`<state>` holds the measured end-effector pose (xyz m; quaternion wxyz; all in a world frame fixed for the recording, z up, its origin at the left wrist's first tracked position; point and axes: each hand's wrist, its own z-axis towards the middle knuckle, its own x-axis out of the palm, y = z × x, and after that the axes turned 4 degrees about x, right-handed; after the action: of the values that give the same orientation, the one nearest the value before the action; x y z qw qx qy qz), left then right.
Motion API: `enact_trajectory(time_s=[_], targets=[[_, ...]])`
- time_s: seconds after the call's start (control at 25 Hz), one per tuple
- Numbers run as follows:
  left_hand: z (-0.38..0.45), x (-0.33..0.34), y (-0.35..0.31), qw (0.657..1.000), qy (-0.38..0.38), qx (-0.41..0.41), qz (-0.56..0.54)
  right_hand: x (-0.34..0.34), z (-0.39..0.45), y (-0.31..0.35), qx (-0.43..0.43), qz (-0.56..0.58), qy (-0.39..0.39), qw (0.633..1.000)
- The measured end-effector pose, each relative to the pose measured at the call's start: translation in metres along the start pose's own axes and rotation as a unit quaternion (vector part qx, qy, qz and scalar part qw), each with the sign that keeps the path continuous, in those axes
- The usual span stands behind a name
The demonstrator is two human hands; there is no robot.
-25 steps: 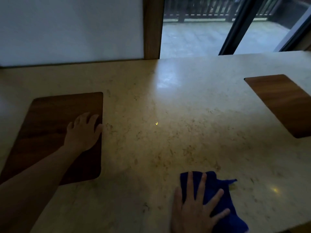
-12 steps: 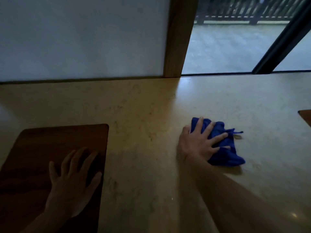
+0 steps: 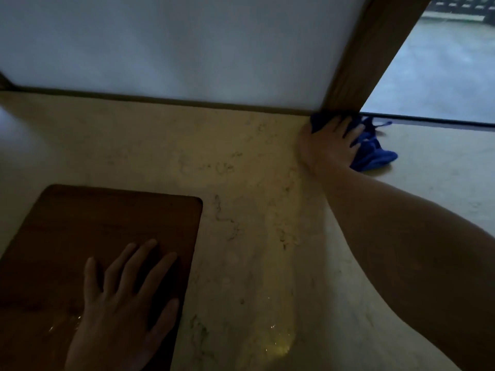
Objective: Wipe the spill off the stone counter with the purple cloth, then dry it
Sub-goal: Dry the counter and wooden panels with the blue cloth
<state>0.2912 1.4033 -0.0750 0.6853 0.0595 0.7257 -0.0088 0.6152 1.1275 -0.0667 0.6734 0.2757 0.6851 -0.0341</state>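
My right hand (image 3: 328, 145) is stretched far across the worktop (image 3: 241, 170), pressed flat on the cloth (image 3: 372, 153) with its fingers (image 3: 345, 127) spread open over it rather than curled around it. The cloth is bunched up at the far edge of the worktop, right at the foot of the wooden post (image 3: 375, 54), with most of its bulk sticking out to the right of my hand and a thin tag or thread trailing off its far side. My left hand (image 3: 120, 303) lies palm down on the dark wooden board (image 3: 107, 215) near me, fingers wide and holding nothing. The board is well apart from the cloth. A pale frosted panel (image 3: 174, 44) stands along the back of the worktop, to the left of the post. Near me, between my arms, the stone glints yellowish.
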Motion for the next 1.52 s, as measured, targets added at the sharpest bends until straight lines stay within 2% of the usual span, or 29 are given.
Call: enact_trajectory(time_s=[0.08,0.2,0.32,0.56,0.76,0.88,1.0,1.12,1.24,1.32,1.4,1.48,1.52], targets=[[-0.001,-0.001,0.001,1.0,0.015,-0.012,-0.019,0.006,-0.014,0.011,-0.111,-0.037,0.024,0.993],[-0.003,0.0,0.002,0.999,0.022,-0.01,-0.028,0.003,-0.027,0.004,-0.271,-0.087,0.065,0.956],[-0.003,-0.003,0.0,0.998,0.023,-0.017,-0.05,-0.002,-0.051,-0.02,-0.361,-0.082,0.092,0.925],[-0.004,-0.001,-0.002,0.995,-0.007,-0.027,-0.094,-0.014,-0.155,-0.086,-0.394,-0.086,0.096,0.91],[-0.012,-0.004,-0.011,0.994,-0.088,-0.05,-0.043,-0.026,-0.271,-0.158,-0.398,-0.098,0.107,0.906],[-0.045,-0.002,-0.01,0.983,-0.098,-0.118,-0.1,-0.039,-0.361,-0.219,-0.416,-0.101,0.104,0.898],[-0.098,0.008,-0.004,0.986,-0.089,-0.106,-0.093,-0.053,-0.45,-0.284,-0.408,-0.119,0.108,0.899],[-0.137,0.007,0.013,0.988,-0.073,-0.093,-0.099,-0.072,-0.535,-0.326,-0.374,-0.144,0.121,0.908],[-0.151,0.006,0.027,0.986,-0.061,-0.112,-0.108,-0.083,-0.589,-0.336,-0.281,-0.147,0.143,0.938],[-0.15,0.003,0.035,0.986,-0.055,-0.111,-0.109,-0.081,-0.613,-0.322,-0.176,-0.143,0.165,0.96],[-0.142,0.001,0.044,0.986,-0.055,-0.116,-0.103,-0.069,-0.629,-0.29,-0.03,-0.144,0.187,0.971],[-0.129,0.001,0.051,0.983,-0.051,-0.137,-0.108,-0.057,-0.632,-0.252,0.14,-0.087,0.191,0.968],[-0.117,0.001,0.055,0.98,-0.048,-0.152,-0.117,-0.053,-0.624,-0.23,0.189,-0.062,0.197,0.96]])
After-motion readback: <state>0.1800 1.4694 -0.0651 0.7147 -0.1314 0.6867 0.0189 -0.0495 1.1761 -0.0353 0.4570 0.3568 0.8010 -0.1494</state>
